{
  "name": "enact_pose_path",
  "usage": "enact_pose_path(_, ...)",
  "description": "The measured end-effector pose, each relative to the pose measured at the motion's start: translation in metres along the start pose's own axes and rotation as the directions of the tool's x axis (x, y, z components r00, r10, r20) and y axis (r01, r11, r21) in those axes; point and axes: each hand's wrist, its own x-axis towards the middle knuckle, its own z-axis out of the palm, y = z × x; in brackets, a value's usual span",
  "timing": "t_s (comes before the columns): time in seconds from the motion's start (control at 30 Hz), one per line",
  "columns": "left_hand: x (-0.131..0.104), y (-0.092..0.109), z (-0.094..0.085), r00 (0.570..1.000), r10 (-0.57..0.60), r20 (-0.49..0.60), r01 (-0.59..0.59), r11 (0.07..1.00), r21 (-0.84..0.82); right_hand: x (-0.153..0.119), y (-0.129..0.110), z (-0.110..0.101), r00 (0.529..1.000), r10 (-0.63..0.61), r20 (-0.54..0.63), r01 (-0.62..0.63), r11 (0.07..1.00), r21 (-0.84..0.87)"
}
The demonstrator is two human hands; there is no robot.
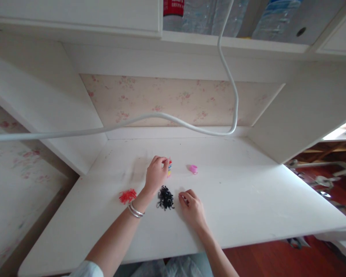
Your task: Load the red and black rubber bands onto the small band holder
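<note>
My left hand point(156, 174) reaches out over the white table point(233, 215), thumb and fingers pinched at the upper end of a small multicoloured item point(170, 168) with red, blue and yellow parts. Its exact kind is too small to tell. Nearer to me, a loose pile of black elastic bands point(165, 197) lies between my two hands. Just right of that pile my right hand point(192, 207) rests low with its fingers curled to the thumb; anything in them is hidden. Beside my left wrist lies a pile of red bands point(127, 196). A small pink piece point(193, 169) sits right of the multicoloured item.
A thick white cable point(161, 115) hangs across the view in front of the desk. Overhead, a shelf point(239, 41) holds plastic bottles point(276, 15) and a red-labelled container point(173, 7). White side panels point(291, 107) flank the table at left and right.
</note>
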Motion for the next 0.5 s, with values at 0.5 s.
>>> enact_pose_path(0.5, -0.023, -0.022, -0.034, 0.996, -0.074, -0.048, 0.071, 0.995, -0.077, -0.001, 0.006, 0.002, 1.000, 0.000, -0.006, 0.000, 0.999, 0.038)
